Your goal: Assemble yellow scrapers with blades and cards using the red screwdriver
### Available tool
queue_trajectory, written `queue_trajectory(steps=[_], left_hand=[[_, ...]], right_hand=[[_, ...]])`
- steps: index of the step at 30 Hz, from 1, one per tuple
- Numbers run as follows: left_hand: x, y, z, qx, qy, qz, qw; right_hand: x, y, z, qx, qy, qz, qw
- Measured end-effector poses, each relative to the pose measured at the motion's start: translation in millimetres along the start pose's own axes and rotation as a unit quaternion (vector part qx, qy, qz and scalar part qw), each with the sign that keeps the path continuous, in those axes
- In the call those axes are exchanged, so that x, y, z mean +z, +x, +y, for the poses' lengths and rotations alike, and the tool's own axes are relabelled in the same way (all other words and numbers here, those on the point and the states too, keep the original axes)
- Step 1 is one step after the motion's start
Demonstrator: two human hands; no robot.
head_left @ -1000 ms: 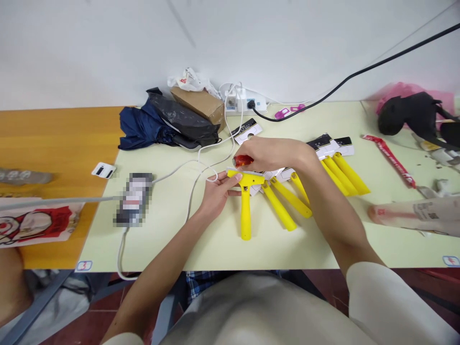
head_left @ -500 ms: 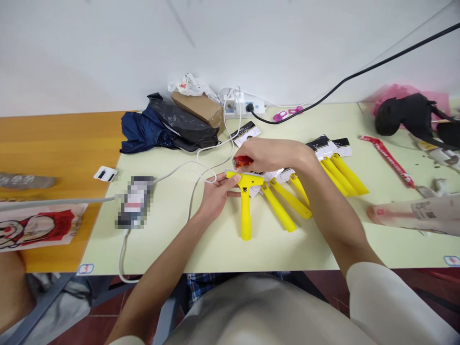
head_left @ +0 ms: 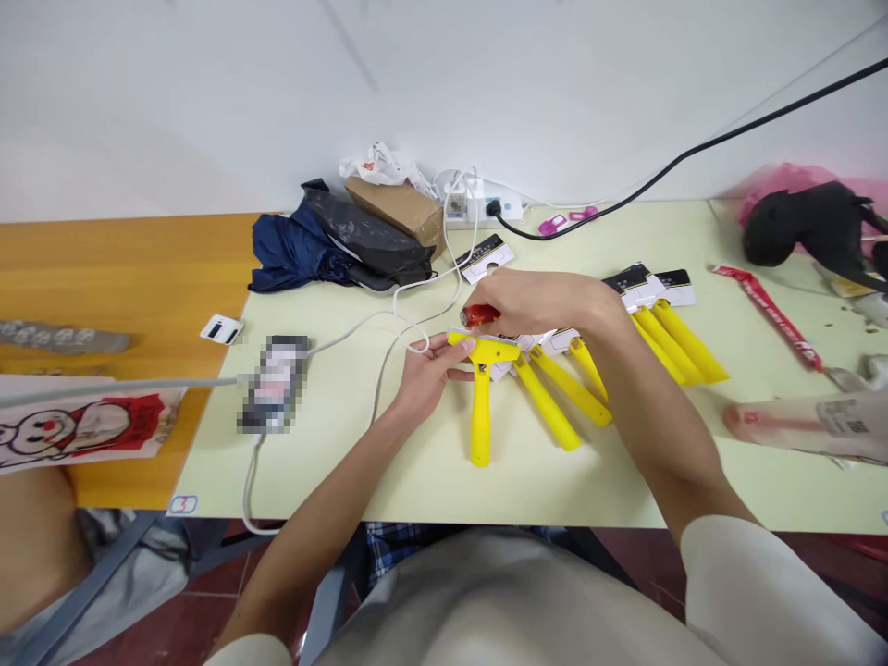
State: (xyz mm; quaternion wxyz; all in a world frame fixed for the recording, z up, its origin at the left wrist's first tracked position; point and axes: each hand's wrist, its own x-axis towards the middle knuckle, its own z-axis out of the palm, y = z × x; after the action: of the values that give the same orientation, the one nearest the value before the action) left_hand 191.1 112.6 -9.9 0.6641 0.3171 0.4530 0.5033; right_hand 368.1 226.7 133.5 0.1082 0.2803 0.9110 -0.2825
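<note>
My left hand (head_left: pixel 425 379) is closed on a yellow scraper (head_left: pixel 480 407), thumb on top near the left end of its wide head. The scraper's handle points toward me, and a pale metal blade edge shows along the far side of the head. Over that head, my right hand (head_left: pixel 527 301) grips a red-handled screwdriver (head_left: pixel 478 316); the shaft is hidden behind the hand. Just right of the held scraper lie more yellow scrapers (head_left: pixel 551 407) with white card packaging, partly covered by my right arm. Several packaged yellow scrapers (head_left: pixel 684 342) rest beyond that arm.
A phone (head_left: pixel 276 384) with a white cable (head_left: pixel 347 335) lies left. At the back are a dark blue umbrella (head_left: pixel 288 254), a cardboard box (head_left: pixel 402 208) and a power strip (head_left: pixel 462 208). A red strip wrapper (head_left: pixel 770 314) and plastic cup (head_left: pixel 797 421) sit right. Another person's leg (head_left: pixel 34 546) shows left.
The whole view has shifted, so things appear a little farther right. My hands keep nearly the same hold on the scraper and the screwdriver.
</note>
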Motion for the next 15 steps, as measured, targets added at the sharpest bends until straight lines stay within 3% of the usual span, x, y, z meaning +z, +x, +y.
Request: queue_trajectory(steps=[4, 8, 11, 15], left_hand=[[-5.2, 4.1, 7.5, 0.013, 0.000, 0.020, 1.000], [-23.5, 12.4, 32.1, 0.065, -0.032, 0.110, 0.991], [-40.8, 17.1, 48.9, 0.113, -0.077, 0.144, 0.980], [-54.2, 19.5, 56.7, 0.134, -0.104, 0.166, 0.971]], right_hand=[[-2.4, -1.5, 2.1, 0.015, -0.003, 0.033, 0.999], [-6.9, -3.6, 7.0, 0.097, -0.032, 0.093, 0.990], [-3.3, 5.6, 11.1, 0.143, -0.067, 0.079, 0.984], [16.7, 33.3, 12.9, 0.126, -0.079, 0.030, 0.988]])
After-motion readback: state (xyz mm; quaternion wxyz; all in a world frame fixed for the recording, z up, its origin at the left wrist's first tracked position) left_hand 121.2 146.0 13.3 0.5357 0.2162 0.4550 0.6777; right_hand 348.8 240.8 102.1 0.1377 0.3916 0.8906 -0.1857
